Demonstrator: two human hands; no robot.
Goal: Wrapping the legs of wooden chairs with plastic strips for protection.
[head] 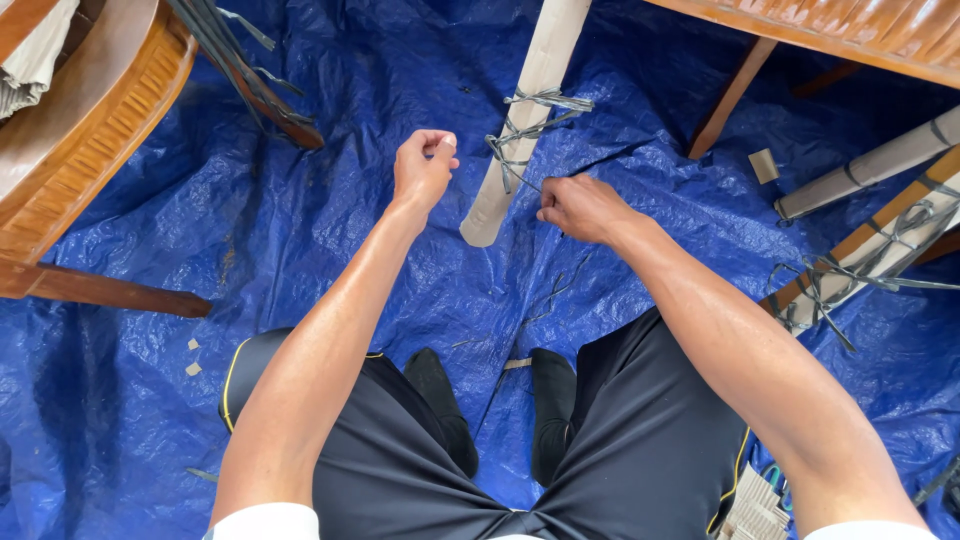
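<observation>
A furniture leg wrapped in pale cardboard [520,110] slants down over the blue tarp [330,200]. Grey straps [530,125] are knotted around its middle. My right hand [580,208] is closed on a strap end just right of the leg's lower tip, the strap running taut up to the knot. My left hand [424,168] is raised to the left of the leg, fingers pinched together on what looks like a thin strap end; the strap itself is hard to make out. I am crouched, with my black shorts and dark socks [440,400] below.
A wooden chair edge [90,120] stands at the left, a wooden tabletop [850,30] with a leg at upper right. More wrapped, strapped legs [870,240] lie at the right. Loose strap pieces [545,300] and cardboard scraps [765,165] lie on the tarp.
</observation>
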